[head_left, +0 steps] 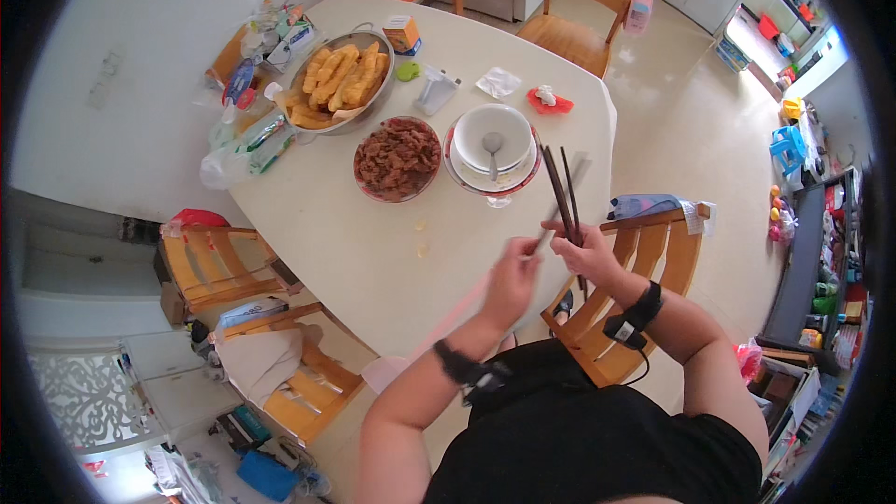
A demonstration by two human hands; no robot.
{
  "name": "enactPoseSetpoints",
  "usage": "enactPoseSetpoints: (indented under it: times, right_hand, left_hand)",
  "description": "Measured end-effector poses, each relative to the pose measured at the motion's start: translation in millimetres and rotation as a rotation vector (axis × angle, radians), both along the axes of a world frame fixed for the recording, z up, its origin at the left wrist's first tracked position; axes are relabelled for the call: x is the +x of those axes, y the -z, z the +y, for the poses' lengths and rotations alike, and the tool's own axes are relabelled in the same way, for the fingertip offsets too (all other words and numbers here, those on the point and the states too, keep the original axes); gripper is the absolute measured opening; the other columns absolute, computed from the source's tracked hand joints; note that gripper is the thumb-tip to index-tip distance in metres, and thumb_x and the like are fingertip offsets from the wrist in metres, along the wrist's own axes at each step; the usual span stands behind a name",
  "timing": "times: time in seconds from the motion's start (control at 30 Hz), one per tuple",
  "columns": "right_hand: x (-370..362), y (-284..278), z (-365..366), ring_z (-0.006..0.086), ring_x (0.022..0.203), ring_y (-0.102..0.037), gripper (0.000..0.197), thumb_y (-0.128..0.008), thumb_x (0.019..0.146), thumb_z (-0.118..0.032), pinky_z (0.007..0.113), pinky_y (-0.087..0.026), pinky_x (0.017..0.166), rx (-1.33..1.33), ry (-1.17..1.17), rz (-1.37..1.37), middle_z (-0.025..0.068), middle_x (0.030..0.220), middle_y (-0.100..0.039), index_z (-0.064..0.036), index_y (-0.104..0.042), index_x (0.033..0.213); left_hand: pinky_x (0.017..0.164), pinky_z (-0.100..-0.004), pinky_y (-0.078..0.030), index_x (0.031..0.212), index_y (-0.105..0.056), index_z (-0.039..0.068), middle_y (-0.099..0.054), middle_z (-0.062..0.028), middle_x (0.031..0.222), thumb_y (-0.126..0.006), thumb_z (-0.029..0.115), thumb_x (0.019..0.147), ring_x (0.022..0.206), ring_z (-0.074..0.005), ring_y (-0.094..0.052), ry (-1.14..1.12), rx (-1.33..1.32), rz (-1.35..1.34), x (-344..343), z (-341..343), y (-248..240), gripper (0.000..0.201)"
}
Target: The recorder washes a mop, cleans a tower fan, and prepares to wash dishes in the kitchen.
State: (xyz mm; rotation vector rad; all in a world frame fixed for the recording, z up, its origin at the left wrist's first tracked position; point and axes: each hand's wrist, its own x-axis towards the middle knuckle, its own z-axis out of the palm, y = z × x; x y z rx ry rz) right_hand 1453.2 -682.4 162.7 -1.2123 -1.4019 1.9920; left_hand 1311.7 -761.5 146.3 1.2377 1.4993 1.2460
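In my right hand (588, 255) is a small bundle of dark chopsticks (561, 189), gripped near the middle with the tips pointing away from me. My left hand (513, 280) is closed beside it, its fingers around the lower end of a pale, flat strip (581, 171) that runs up behind the chopsticks; its kind is unclear. Both hands are over the table's near right edge. Beyond them, stacked white bowls (481, 121) hold a metal spoon (493, 151). To their left stands a plate of browned meat pieces (397, 159), and behind it a metal basin (362, 35) with fried dough sticks (341, 77).
On the white table (317, 224) are an orange box (401, 35), a crumpled tissue (498, 82) and a red scrap (549, 101). Bags and packets crowd its left edge. A wooden chair (644, 271) stands close at my right; others surround the table. A pink object (383, 373) lies below my left forearm.
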Motion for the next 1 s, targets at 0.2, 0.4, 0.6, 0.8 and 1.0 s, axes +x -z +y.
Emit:
enactPoseSetpoints:
  times: [0.2, 0.4, 0.6, 0.8, 1.0]
  right_hand:
    - [28.6, 21.0, 10.9, 0.0071, 0.044, -0.041, 0.027, -0.049, 0.085, -0.027, 0.021, -0.032, 0.038, -0.035, 0.498, -0.017, -0.0015, 0.056, -0.046, -0.0037, -0.052, 0.071]
    - [80.6, 22.9, 29.9, 0.0078, 0.036, -0.033, 0.028, -0.049, 0.084, -0.031, 0.021, -0.026, 0.035, -0.075, 0.65, 0.062, -0.0017, 0.049, -0.038, -0.0085, -0.046, 0.067]
    - [81.6, 17.0, 13.0, 0.0073, 0.036, -0.033, 0.027, -0.05, 0.083, -0.029, 0.021, -0.026, 0.035, -0.14, 0.658, 0.061, -0.0026, 0.047, -0.037, -0.009, -0.045, 0.066]
    - [85.1, 13.3, 2.2, 0.0074, 0.036, -0.033, 0.027, -0.051, 0.083, -0.029, 0.021, -0.026, 0.036, -0.149, 0.701, 0.065, -0.0024, 0.047, -0.037, -0.0093, -0.045, 0.065]
    - [108.6, -2.3, -10.5, 0.0075, 0.037, -0.034, 0.028, -0.049, 0.084, -0.03, 0.021, -0.026, 0.035, -0.126, 0.787, 0.093, -0.0018, 0.048, -0.038, -0.0095, -0.046, 0.065]
  left_hand:
    - [0.07, -0.0328, -0.044, 0.093, -0.048, 0.001, -0.054, -0.0136, 0.084, -0.052, 0.012, 0.08, 0.078, -0.0265, -0.055, 0.098, -0.063, -0.117, 42.2, 33.4, 12.9, 0.017]
    - [0.084, -0.0419, -0.033, 0.086, -0.052, 0.004, -0.048, -0.014, 0.096, -0.057, 0.023, 0.075, 0.1, -0.0297, -0.041, -0.259, -0.04, 0.736, -4.7, 43.5, 86.8, 0.023]
    - [0.08, -0.0407, -0.036, 0.089, -0.056, 0.009, -0.048, -0.0101, 0.096, -0.061, 0.036, 0.069, 0.096, -0.0274, -0.043, -0.495, -0.272, 0.7, -20.4, 76.0, 106.6, 0.034]
    - [0.078, -0.0395, -0.037, 0.087, -0.058, 0.012, -0.049, -0.009, 0.096, -0.063, 0.046, 0.064, 0.095, -0.0259, -0.045, -0.654, -0.549, 0.71, -29.1, 94.5, 102.8, 0.041]
    - [0.069, -0.039, -0.042, 0.083, -0.061, 0.009, -0.056, -0.0118, 0.085, -0.064, 0.041, 0.065, 0.08, -0.028, -0.053, -0.484, -0.481, 0.709, -40.0, 92.1, 114.1, 0.037]
